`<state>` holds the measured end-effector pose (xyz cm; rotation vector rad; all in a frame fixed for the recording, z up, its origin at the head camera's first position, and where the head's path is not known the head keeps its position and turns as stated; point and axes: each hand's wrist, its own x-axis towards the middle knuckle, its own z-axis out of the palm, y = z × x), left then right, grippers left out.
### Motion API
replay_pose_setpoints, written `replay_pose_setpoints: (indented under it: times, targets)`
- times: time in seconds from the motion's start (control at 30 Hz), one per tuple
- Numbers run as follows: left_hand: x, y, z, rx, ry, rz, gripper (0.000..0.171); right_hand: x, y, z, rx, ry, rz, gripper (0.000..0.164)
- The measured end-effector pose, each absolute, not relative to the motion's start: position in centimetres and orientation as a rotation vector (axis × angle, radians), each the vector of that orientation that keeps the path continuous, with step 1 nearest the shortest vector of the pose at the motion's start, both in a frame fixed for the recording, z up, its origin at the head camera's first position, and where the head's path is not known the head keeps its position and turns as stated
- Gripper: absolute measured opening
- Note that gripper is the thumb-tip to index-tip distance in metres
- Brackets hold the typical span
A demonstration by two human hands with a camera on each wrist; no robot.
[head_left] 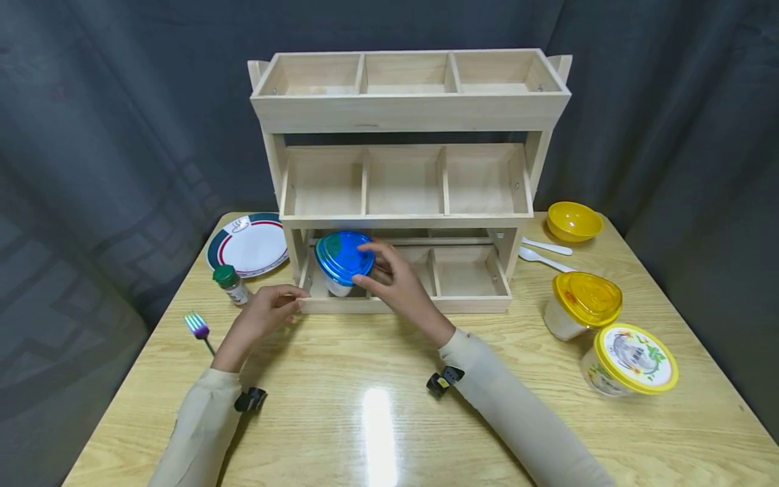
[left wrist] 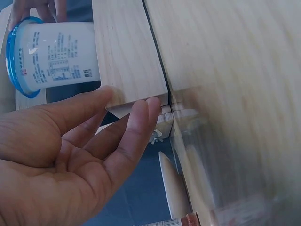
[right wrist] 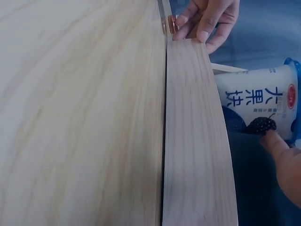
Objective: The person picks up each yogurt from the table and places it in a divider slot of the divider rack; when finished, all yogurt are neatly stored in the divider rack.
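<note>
A white yogurt tub with a blue lid (head_left: pixel 344 253) stands in the left compartment of the bottom tier of a wooden three-tier rack (head_left: pixel 408 113). My right hand (head_left: pixel 402 287) grips this tub by its lid, thumb at the front and fingers at the right. Printed lettering and a blackberry picture show on the tub (right wrist: pixel 261 96) in the right wrist view. At the front left corner of the bottom tier, my left hand (head_left: pixel 268 314) holds the board's end (left wrist: pixel 134 61) between thumb and fingers.
Left of the rack lie a plate (head_left: pixel 255 247), a green-capped spice jar (head_left: pixel 231 284) and a fork (head_left: pixel 197 326). At the right are a yellow bowl (head_left: pixel 574 222), white utensils (head_left: pixel 544 258), a tub with an amber lid (head_left: pixel 587 301) and a yellow-lidded tub (head_left: pixel 633 360).
</note>
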<state>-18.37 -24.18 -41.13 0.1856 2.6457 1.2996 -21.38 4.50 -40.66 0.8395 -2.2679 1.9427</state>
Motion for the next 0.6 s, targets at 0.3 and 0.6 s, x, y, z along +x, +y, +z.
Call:
replay_pose_setpoints:
  times: [0.3,0.6]
  targets:
    - [-18.34,-24.15,-40.97,0.199,2.658,1.291,0.023,-21.62,3.75,-41.26,0.786,-2.341,1.934,0.048]
    - [-18.2,-24.1,-40.95,0.199,2.65,1.303,0.022,-21.79,3.94,-41.7,0.774,-2.437,1.858,0.04]
